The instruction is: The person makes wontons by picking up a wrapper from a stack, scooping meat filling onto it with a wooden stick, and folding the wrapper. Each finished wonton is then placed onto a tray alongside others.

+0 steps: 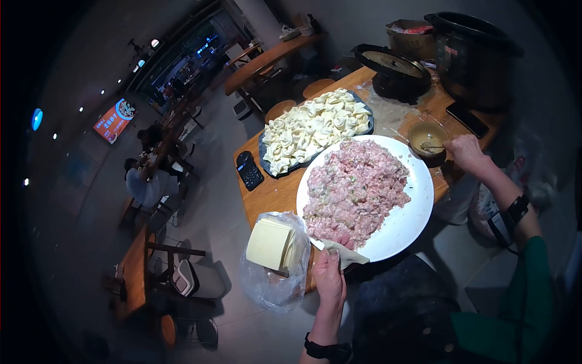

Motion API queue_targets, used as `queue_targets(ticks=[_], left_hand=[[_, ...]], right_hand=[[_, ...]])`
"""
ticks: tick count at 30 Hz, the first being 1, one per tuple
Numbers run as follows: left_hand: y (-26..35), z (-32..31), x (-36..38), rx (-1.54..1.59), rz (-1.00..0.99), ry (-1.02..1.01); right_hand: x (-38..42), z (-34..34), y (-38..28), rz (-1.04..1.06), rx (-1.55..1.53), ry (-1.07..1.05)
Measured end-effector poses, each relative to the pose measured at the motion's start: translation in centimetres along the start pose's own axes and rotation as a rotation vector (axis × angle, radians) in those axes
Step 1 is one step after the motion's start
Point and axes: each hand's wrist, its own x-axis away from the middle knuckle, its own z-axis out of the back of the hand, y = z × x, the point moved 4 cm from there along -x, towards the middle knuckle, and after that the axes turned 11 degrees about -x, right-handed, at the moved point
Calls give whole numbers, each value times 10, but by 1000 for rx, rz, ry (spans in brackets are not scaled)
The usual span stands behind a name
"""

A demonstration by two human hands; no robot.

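My left hand [329,276] pinches a thin dough wrapper [347,252] at the near edge of a large white plate [420,200]. Pink minced meat filling [357,188] flecked with green is heaped on that plate. Beyond the plate, my right hand [468,154] is closed on a thin utensil [431,146], its end inside a small bowl [421,130] with a little liquid. A stack of square wrappers [270,244] lies in a clear plastic bag [276,291] left of my left hand. Folded wontons [315,127] cover a dark tray [366,123] behind the filling.
A black phone-like keypad device [248,170] sits at the table's [285,191] left edge. Toward the back right are a smartphone [467,119], a black pot [476,57] and a round dark pan-like appliance [394,70]. People [145,182] sit at tables farther left.
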Motion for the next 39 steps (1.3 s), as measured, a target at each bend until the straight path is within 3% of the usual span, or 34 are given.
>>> queue_targets(ticks=[3, 5, 7, 9, 13, 16, 18, 21, 22, 24, 29, 30, 31, 32, 33, 35, 39], left_hand=[[3, -5, 1, -97, -22, 8], [4, -8, 0, -229, -26, 2], [0, -7, -2, -235, -20, -8], [-5, -4, -3, -564, -65, -11], [-2, -13, 0, -526, -47, -71], [-3, -13, 5, -354, 3, -51], [-5, -17, 9, 140, 97, 2], [-6, -27, 11, 428, 189, 78], [-16, -25, 10, 547, 199, -8], [-22, -24, 11, 595, 179, -34], [-31, -15, 9, 644, 156, -37], [-24, -16, 9, 394, 63, -53], [-16, -19, 8, 143, -27, -69], [-10, -19, 10, -140, -64, 49], [-6, -18, 10, -138, -62, 44], [15, -22, 14, -972, -526, -95], [23, -30, 17, -1235, -735, -200]], right_hand=[[-4, 19, -30, 46, -106, 109], [6, 25, -71, -230, -834, 70], [26, 23, -128, -351, -1145, -262], [39, 26, -178, -169, -1309, -350], [46, -8, -198, -348, -1448, -457], [52, -8, -200, -452, -1447, -353], [61, -6, -218, -419, -1524, -344], [72, -10, -252, -437, -1610, -323], [72, -10, -257, -481, -1572, -281], [79, -18, -260, -531, -1531, -240], [70, -29, -260, -438, -1760, 129], [66, -28, -255, -435, -1757, 129], [57, -18, -252, -163, -1624, 158], [50, -9, -251, 96, -1474, 185], [44, -3, -245, 92, -1468, 187], [36, 19, -249, 422, -1082, 78], [25, 9, -241, 524, -954, 37]])
